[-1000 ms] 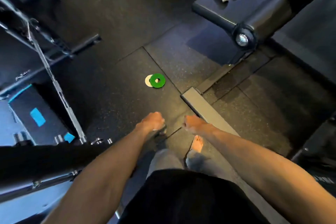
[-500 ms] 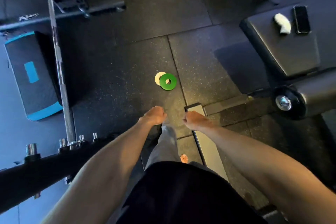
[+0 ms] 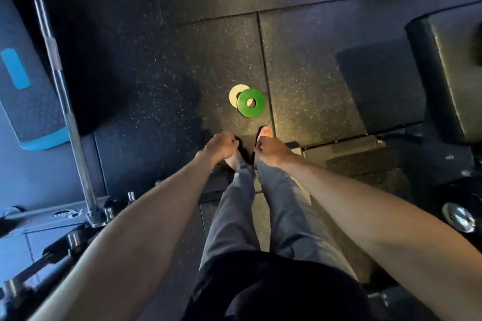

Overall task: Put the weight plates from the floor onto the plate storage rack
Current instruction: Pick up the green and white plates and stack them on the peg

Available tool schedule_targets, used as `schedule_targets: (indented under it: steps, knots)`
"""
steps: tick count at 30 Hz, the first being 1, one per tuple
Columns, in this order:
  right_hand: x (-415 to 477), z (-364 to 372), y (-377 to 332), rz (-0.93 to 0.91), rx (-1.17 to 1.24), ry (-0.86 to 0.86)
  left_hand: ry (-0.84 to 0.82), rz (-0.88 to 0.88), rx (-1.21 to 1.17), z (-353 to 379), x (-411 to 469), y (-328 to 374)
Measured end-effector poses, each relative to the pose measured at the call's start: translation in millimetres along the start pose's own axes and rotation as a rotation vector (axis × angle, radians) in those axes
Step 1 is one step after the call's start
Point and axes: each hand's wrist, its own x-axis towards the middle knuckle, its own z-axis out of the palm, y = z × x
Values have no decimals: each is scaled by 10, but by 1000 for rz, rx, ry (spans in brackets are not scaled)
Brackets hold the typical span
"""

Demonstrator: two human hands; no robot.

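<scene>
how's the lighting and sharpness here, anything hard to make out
Head view: dim overall, with a warm pool of light on the floor around the green plate and the white plate that it overlaps; head view, left side and corners: deep shadow and soft detail; head view: the wide-angle lens bows the barbell and stretches the forearms.

We log the floor (image 3: 167, 65): dark rubber tiles, pale-flecked, joined at visible seams. Two small weight plates lie flat on it, a green plate (image 3: 243, 110) lapping over a white plate (image 3: 234, 93), just left of a seam. A blue-edged pad (image 3: 26, 109) lies far left.
</scene>
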Motion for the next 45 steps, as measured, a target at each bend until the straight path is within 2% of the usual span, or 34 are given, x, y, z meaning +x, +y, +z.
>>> schedule_targets:
  steps: [5, 8, 10, 12, 15, 18, 22, 24, 28, 32, 34, 37, 40, 45]
  knots:
    - [1143, 214, 230, 81, -96, -6, -33, -75, -26, 95, 1031, -133]
    - [2488, 797, 790, 148, -201, 58, -17, -109, -39, 243, 1840, -273]
    - [3110, 1003, 977, 174, -183, 72, -1, -115, -42, 358, 2425, -357]
    - [3214, 711, 755, 101, -248, 71, -2, -125, -45, 469, 2995, -426]
    - [3712, 644, 692, -44, -382, 184, 4, -157, -55, 639, 3851, -607]
    - [4276, 851, 775, -14, -456, 167, 42, -175, -61, 836, 4492, -777]
    - [4795, 1084, 1009, -29, -554, 155, 124, -114, 23, 1027, 4915, -832]
    - [4916, 1153, 1102, -49, -634, 178, 179, -72, 43, 1104, 5002, -865]
    - [5022, 1181, 1291, -218, -684, 402, 344, 33, 142, 1191, 5105, -974]
    - [4886, 1067, 1569, -366, -669, 427, 544, 200, 546, 1190, 5230, -993]
    - [4785, 965, 1707, -372, -621, 423, 478, 275, 694, 1244, 5280, -910]
    - [4658, 850, 1908, -311, -506, 440, 368, 246, 773, 1379, 5304, -782]
    - [4538, 798, 2114, -240, -421, 446, 368, 212, 825, 1362, 5355, -682]
    - [4376, 723, 2187, -157, -370, 421, 336, 280, 959, 1223, 5335, -668]
